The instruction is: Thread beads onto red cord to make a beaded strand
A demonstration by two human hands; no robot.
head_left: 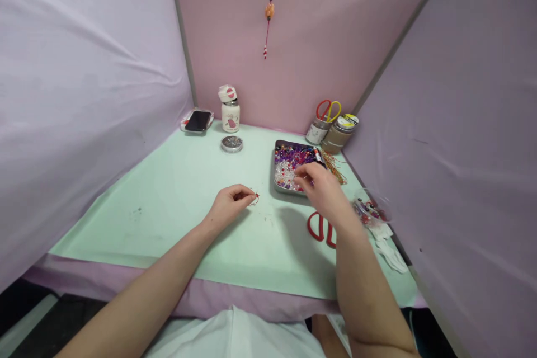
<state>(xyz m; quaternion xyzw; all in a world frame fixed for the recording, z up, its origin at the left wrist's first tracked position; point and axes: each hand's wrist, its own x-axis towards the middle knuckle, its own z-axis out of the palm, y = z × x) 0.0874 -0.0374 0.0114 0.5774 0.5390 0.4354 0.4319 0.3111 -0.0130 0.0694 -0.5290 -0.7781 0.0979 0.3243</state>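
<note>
Right forearm [356, 285], foremost, extends to the tin [289, 192]; right hand [325, 187] over its near right corner, fingers curled, whether parted or closed on a bead cannot be told. Left hand [230, 202], left of the tin: thumb and forefinger clamped on a small red cord [257, 196], judged partly worked, completion unclear. Unused: many loose beads [288, 163] inside the tin; red scissors [321, 229], lying in front of it.
</note>
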